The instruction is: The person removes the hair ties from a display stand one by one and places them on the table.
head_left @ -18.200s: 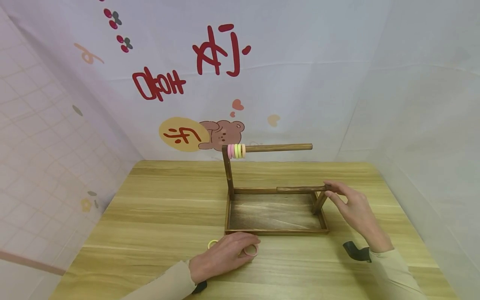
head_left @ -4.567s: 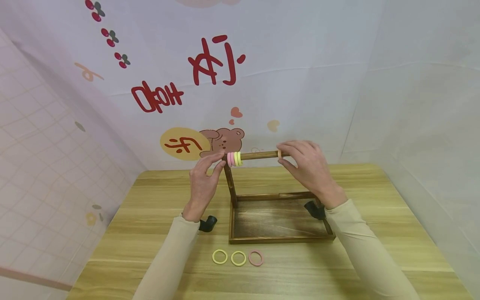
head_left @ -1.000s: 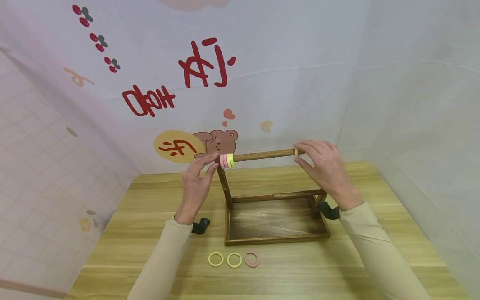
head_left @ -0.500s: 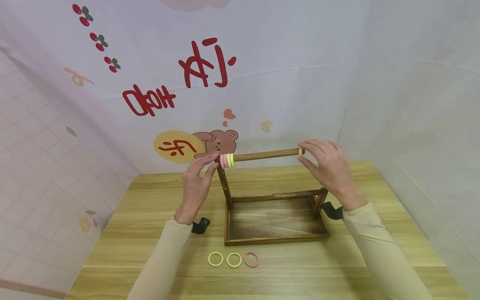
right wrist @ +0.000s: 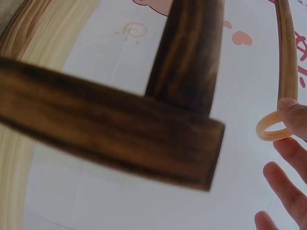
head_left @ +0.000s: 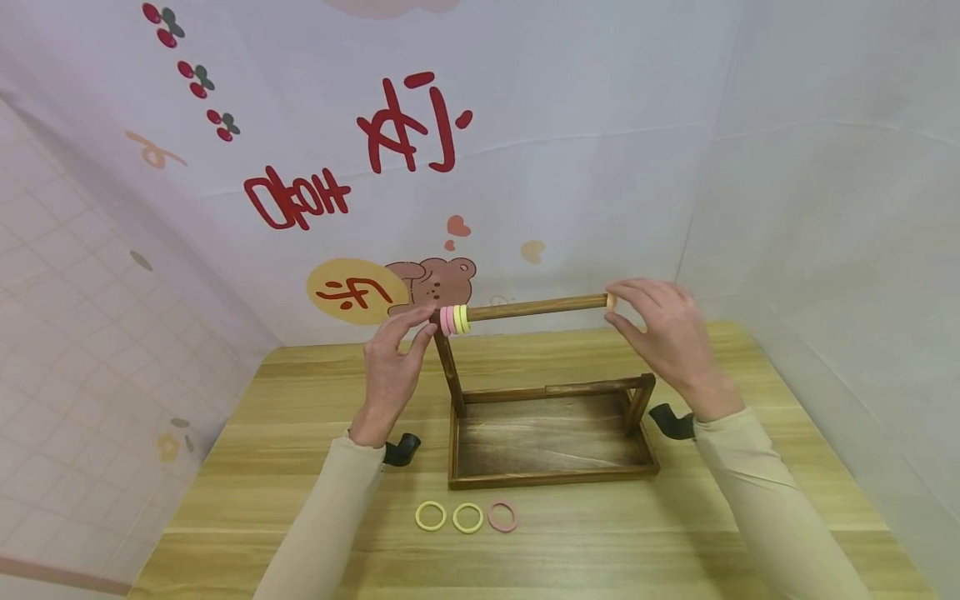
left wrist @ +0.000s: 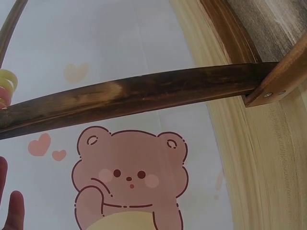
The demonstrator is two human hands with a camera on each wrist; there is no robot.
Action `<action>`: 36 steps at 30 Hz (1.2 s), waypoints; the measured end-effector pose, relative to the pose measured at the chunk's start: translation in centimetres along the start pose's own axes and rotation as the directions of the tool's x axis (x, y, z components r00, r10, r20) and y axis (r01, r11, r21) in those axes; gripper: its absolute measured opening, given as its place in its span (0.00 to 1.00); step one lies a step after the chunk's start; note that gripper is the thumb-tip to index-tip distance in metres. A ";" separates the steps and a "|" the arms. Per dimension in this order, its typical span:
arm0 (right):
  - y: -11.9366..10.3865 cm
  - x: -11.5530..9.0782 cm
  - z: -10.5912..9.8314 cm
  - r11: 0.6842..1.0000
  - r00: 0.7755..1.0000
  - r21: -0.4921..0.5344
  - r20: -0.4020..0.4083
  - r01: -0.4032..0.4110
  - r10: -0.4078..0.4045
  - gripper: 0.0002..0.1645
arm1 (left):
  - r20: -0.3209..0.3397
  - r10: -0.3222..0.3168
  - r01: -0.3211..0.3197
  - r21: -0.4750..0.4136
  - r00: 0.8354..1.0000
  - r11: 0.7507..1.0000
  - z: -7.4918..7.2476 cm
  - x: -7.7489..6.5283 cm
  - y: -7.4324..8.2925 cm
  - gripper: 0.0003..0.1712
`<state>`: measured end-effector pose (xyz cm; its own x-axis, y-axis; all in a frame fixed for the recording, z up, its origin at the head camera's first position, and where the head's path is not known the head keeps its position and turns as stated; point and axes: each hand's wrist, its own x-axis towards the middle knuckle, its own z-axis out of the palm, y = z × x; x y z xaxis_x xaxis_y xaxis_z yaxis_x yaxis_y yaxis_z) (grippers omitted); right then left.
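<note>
My right hand (head_left: 667, 329) pinches a pale orange ring (right wrist: 269, 128) between thumb and fingers, right at the free end of the upper wooden rod (head_left: 536, 307). My left hand (head_left: 393, 358) holds the top of the dark wooden rack's left post (head_left: 452, 375), thumb and fingers to either side. Beside that hand, pink and yellow rings (head_left: 454, 320) sit together at the rod's post end. In the left wrist view, two fingertips (left wrist: 16, 206) show low at the left edge, below the post.
Two yellow rings (head_left: 431, 516) and a pink ring (head_left: 503, 516) lie in a row on the table before the rack's tray (head_left: 555, 479). A shorter post (head_left: 640, 404) carries a lower rod (head_left: 592, 387) at the right. A patterned curtain (head_left: 570, 167) hangs behind.
The orange ring has moved right along the upper rod, from the stacked rings to the free end, with my right hand. My left hand has gone from the table rings to the post.
</note>
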<state>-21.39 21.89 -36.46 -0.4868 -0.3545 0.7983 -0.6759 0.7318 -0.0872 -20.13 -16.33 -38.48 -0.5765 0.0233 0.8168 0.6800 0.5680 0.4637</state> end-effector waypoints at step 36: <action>-2.6 -2.6 -1.7 0.996 0.993 0.024 -0.084 0.090 -0.088 0.28 | -0.013 0.016 -0.016 -0.017 1.000 1.000 0.3 0.0 -0.3 0.15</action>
<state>-17.42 21.88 -37.27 -0.3776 -0.3677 0.8499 -0.7303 0.6825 -0.0292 -20.45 -16.31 -38.77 -0.5596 0.0221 0.8285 0.6969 0.5537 0.4559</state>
